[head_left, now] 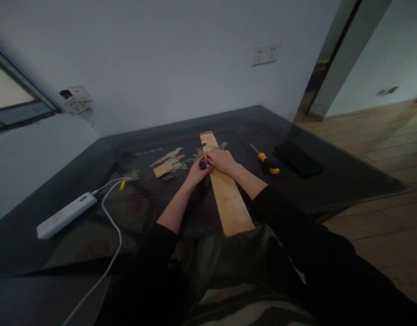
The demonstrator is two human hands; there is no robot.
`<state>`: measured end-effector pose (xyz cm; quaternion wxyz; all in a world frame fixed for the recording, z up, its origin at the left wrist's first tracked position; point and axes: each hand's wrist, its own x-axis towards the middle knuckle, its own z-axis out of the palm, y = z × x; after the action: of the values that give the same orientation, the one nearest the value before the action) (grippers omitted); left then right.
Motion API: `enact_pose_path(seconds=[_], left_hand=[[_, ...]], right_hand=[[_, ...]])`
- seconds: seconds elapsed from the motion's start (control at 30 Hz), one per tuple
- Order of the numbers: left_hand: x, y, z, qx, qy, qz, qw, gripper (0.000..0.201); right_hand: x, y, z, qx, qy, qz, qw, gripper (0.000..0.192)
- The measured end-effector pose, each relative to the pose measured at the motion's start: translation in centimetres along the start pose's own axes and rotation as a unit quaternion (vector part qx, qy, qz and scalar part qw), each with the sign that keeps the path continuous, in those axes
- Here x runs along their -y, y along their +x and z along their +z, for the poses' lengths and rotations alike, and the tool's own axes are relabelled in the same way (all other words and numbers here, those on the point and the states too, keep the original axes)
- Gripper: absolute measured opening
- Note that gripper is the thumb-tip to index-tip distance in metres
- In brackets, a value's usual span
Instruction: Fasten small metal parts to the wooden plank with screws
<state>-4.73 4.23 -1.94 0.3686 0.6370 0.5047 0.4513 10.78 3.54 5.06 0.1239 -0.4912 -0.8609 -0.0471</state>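
Meeting hands [211,165] mid-plank [228,199], plank overhanging table edge [194,233]

Two bare forearms, left hand [195,173] and right hand [222,160] uncovered, no rings or watch discernible, black sleeves pushed up toward elbows at lower centre of frame, dark olive garment over lap at bottom centre, faint sheen

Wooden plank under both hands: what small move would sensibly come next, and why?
Probably keep the right hand pressing the wooden plank flat while the left hand seats the small dark piece pinched at the plank's edge. Both hands meet there, and the screwdriver lies untouched to the right, so the piece likely needs positioning first. What the piece is cannot be made out.
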Motion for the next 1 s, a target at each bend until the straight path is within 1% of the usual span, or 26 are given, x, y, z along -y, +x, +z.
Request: enact_pose_path(seconds=[0.1, 0.17, 0.33, 0.5, 0.67, 0.77, 0.9, 1.0], left_hand=[[-0.3, 0.0, -0.3, -0.002, 0.034, 0.019, 0.999, 0.051], [-0.5, -0.1, -0.6, 0.003, 0.056, 0.024, 0.998, 0.046], [-1.2, -0.3, -1.2, 0.017, 0.088, 0.058, 0.994, 0.047], [-1.2, -0.3, -1.6, 0.023, 0.097, 0.059, 0.993, 0.039], [-0.8, -0.2, -1.7, 0.021, 0.109, 0.062, 0.992, 0.045], [-0.8, -0.3, -1.9, 0.024, 0.136, 0.097, 0.986, 0.042], [-1.2, -0.5, -2.4, 0.06, 0.202, 0.169, 0.963, 0.036], [-1.5, -0.7, -2.7, 0.063, 0.246, 0.19, 0.948, 0.035]], right_hand=[[0.0, 0.0, 0.0, 0.004, 0.0, 0.005, 1.0, 0.029], [0.0, 0.1, 0.0, 0.003, 0.001, 0.009, 1.0, 0.031], [-0.2, 0.1, 0.4, -0.01, 0.006, 0.009, 1.0, 0.031], [-0.3, 0.1, 0.5, -0.007, 0.02, 0.007, 1.0, 0.03], [-0.4, 0.0, 0.4, -0.012, 0.032, 0.009, 0.999, 0.029], [-0.3, -0.1, 0.3, -0.009, 0.034, 0.014, 0.999, 0.03], [-0.4, -0.1, 0.5, -0.013, 0.036, 0.022, 0.999, 0.03], [-0.6, 0.0, 0.7, -0.023, 0.042, 0.021, 0.999, 0.028]])
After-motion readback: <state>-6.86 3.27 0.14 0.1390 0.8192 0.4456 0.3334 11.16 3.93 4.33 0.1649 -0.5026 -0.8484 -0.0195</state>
